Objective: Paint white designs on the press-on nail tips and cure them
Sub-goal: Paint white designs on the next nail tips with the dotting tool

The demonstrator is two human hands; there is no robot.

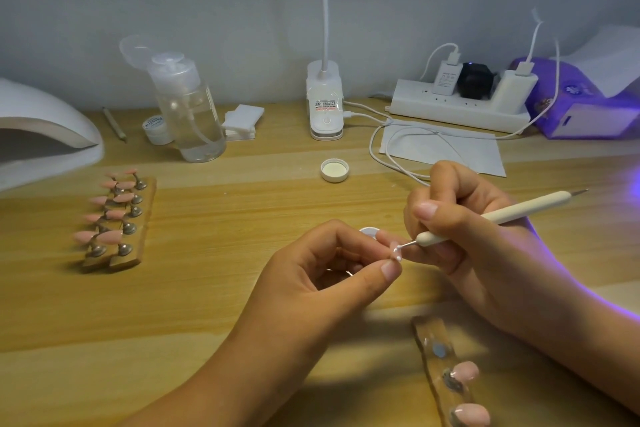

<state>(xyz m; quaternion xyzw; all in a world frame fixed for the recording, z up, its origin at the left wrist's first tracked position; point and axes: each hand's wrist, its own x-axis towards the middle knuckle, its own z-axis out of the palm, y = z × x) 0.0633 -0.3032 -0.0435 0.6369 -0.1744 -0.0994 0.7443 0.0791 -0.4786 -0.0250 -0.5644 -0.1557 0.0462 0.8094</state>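
Beyond the wooden holder strip, your left grip pinches a pink nail tip while your right grip clasps the cream dotting pen, mid-painting; next, dab lightly.

Two hands, one dotting pen, one bottle, three chargers.

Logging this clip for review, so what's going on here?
A person is painting a small nail tip. The left hand pinches it between thumb and forefinger, while the right hand holds a white dotting pen with its metal point on the tip. A wooden holder of pink tips stands to the left; a second holder near the right forearm carries two more.
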